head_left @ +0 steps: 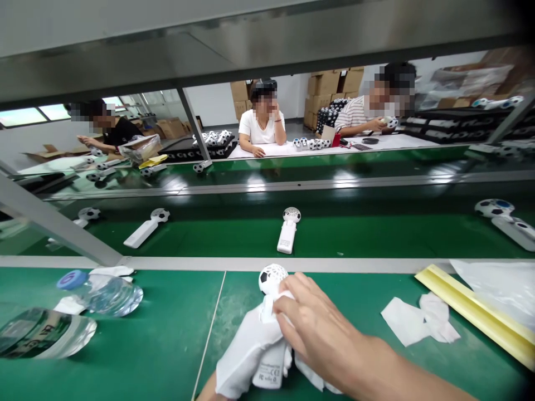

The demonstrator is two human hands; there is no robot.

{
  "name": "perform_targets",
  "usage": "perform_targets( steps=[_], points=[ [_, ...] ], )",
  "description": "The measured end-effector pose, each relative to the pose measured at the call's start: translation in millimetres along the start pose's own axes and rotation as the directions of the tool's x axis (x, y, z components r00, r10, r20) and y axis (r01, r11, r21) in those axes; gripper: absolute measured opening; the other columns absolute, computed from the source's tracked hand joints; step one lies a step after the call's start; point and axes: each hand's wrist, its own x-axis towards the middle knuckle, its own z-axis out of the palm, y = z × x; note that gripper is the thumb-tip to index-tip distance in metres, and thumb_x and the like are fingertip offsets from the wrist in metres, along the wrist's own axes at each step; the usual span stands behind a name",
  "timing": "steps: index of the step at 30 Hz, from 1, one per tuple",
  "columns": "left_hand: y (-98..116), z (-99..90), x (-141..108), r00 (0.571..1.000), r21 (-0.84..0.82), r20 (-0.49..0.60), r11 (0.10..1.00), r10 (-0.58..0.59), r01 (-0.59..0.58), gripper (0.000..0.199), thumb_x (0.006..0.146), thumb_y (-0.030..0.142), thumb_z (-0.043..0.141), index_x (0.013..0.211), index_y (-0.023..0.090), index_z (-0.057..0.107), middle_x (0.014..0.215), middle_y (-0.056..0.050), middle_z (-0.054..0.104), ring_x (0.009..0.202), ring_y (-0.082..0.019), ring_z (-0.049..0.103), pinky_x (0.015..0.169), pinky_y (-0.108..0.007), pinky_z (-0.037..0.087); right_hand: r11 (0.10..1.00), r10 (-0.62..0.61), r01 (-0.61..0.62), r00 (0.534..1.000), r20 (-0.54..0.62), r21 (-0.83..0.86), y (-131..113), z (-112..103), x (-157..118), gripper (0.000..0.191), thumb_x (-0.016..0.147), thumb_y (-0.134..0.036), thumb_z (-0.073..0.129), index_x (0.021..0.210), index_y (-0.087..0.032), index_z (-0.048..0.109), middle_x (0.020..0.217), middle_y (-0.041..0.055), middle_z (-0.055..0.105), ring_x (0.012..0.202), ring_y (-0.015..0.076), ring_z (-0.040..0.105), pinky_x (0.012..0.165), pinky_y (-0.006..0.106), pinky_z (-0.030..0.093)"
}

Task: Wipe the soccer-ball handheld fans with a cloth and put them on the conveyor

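In the head view, a football-headed handheld fan [268,372] is clasped above the green bench [167,356] by the white-gloved left hand [248,348] — fingers closed around its body. Its neck is touched by the bare right hand [315,317] — whether gripped cannot be told.

A pale wall [213,100] backs the room, with bright windows [23,116] at the far left and cardboard boxes [328,86] stacked before it. A grey shelf [251,36] spans overhead; below, white light gleams in patches on the far green surface [298,171].
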Motion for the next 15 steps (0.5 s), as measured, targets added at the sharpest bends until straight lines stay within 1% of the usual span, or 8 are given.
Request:
perform_targets(
  steps=[2,3,6,8,9,11,13,15],
  points=[
    [-1.5,-4.2,-1.1,0.999,-0.009,0.04,1.0,0.02,-0.02,0.033,0.076,0.034,0.065,0.097,0.011,0.055,0.064,-0.005,0.06,0.051,-0.013,0.055,0.046,-0.021,0.042,0.991,-0.016,0.02,1.0,-0.027,0.13,9.2,-10.5,0.4,0.013,0.086,-0.012,0.047,0.085,-0.022,0.056,0.093,0.0028,0.049,0.093,0.0181,0.047,0.081,0.033,0.043],
    [-1.2,-5.6,-1.7,0.998,-0.009,0.065,1.0,0.022,-0.022,0.032,0.078,0.036,0.063,0.095,0.009,0.055,0.06,-0.005,0.059,0.047,-0.013,0.054,0.043,-0.021,0.041,0.987,-0.006,0.014,0.999,-0.048,0.16,13.9,-16.9,0.4,0.013,0.086,-0.014,0.048,0.088,-0.023,0.057,0.094,0.0026,0.05,0.094,0.0178,0.048,0.08,0.032,0.044],
    [2.3,-6.5,-3.2,0.996,-0.043,0.087,0.999,0.017,-0.013,0.041,0.079,0.038,0.06,0.105,0.009,0.051,0.058,-0.005,0.059,0.041,-0.014,0.052,0.037,-0.021,0.041,0.995,0.053,-0.038,0.984,-0.168,0.094,23.0,-33.8,-0.6,0.018,0.086,-0.013,0.047,0.095,-0.024,0.057,0.096,0.004,0.049,0.091,0.019,0.049,0.075,0.033,0.045],
    [4.2,-5.5,-3.4,0.996,-0.055,0.094,0.998,0.014,-0.009,0.047,0.077,0.039,0.061,0.111,0.009,0.047,0.059,-0.006,0.06,0.042,-0.015,0.053,0.036,-0.022,0.041,0.999,0.049,-0.045,0.972,-0.23,0.023,22.4,-37.1,-0.4,0.02,0.086,-0.012,0.046,0.099,-0.024,0.056,0.099,0.0051,0.048,0.092,0.0203,0.048,0.075,0.035,0.044],
    [4.6,-4.8,-3.4,0.994,-0.043,0.108,0.999,0.016,-0.011,0.046,0.077,0.04,0.06,0.108,0.008,0.049,0.057,-0.007,0.059,0.042,-0.015,0.052,0.036,-0.022,0.041,1.0,0.029,-0.029,0.971,-0.238,0.001,20.0,-35.4,0.4,0.02,0.086,-0.012,0.046,0.1,-0.023,0.055,0.1,0.0057,0.048,0.093,0.0208,0.047,0.076,0.036,0.044],
    [5.2,-3.2,-2.9,0.994,0.002,0.113,1.0,0.014,-0.014,0.039,0.077,0.042,0.059,0.091,0.006,0.056,0.05,-0.007,0.056,0.039,-0.014,0.05,0.037,-0.021,0.038,0.999,-0.032,0.024,0.975,-0.22,-0.04,12.6,-25.9,3.2,0.016,0.087,-0.012,0.045,0.098,-0.02,0.053,0.098,0.0069,0.048,0.093,0.0216,0.046,0.076,0.036,0.044],
    [6.5,-0.9,-1.9,0.998,0.017,0.058,1.0,0.025,-0.026,0.03,0.075,0.038,0.063,0.08,0.009,0.057,0.054,-0.006,0.057,0.044,-0.013,0.051,0.043,-0.022,0.041,0.992,-0.09,0.073,0.981,-0.174,-0.103,4.2,-11.6,6.0,0.012,0.087,-0.01,0.044,0.09,-0.018,0.053,0.093,0.0075,0.048,0.089,0.0217,0.046,0.075,0.037,0.044],
    [8.9,1.6,-0.2,0.998,0.016,-0.027,0.998,0.057,-0.057,0.024,0.07,0.03,0.071,0.077,0.012,0.057,0.066,-0.003,0.059,0.058,-0.012,0.053,0.055,-0.023,0.045,0.979,-0.142,0.122,0.983,-0.118,-0.163,-2.5,1.8,7.4,0.013,0.085,-0.006,0.044,0.083,-0.017,0.051,0.09,0.0078,0.048,0.087,0.0217,0.046,0.074,0.038,0.044]
  ],
)
